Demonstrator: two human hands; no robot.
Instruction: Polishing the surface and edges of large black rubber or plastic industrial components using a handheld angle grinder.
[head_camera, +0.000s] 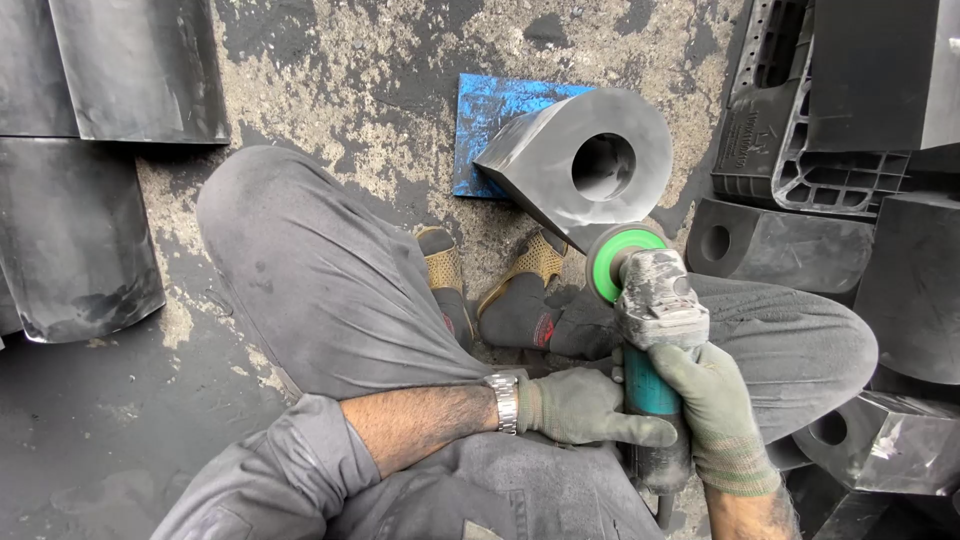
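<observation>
Both gloved hands grip 1 angle grinder at the near centre-right: right hand wrapped around the teal body from the right side, left hand closed on it from the left, thumb laid across the barrel, metal watch at that wrist. Grinder's long axis runs near-to-far, tail toward the camera, green-backed disc at the far end. Disc sits against the near lower edge of the dark grey block with 1 round bore through it; actual contact point is hidden behind the disc guard, so touching or just beside, can't tell. Block lies directly beyond the hands, slightly left of the grinder line, tilted with its bored face toward the camera, resting partly on a blue sheet on the floor. Right hand is nearer the disc; left is nearer the tail. Person squats, grey-trousered knees on either side, 2 sandalled feet between the hands and the block. More grey blocks stacked on the right, curved dark slabs on the far left, a black plastic crate at the far right. Floor is sooty concrete.
</observation>
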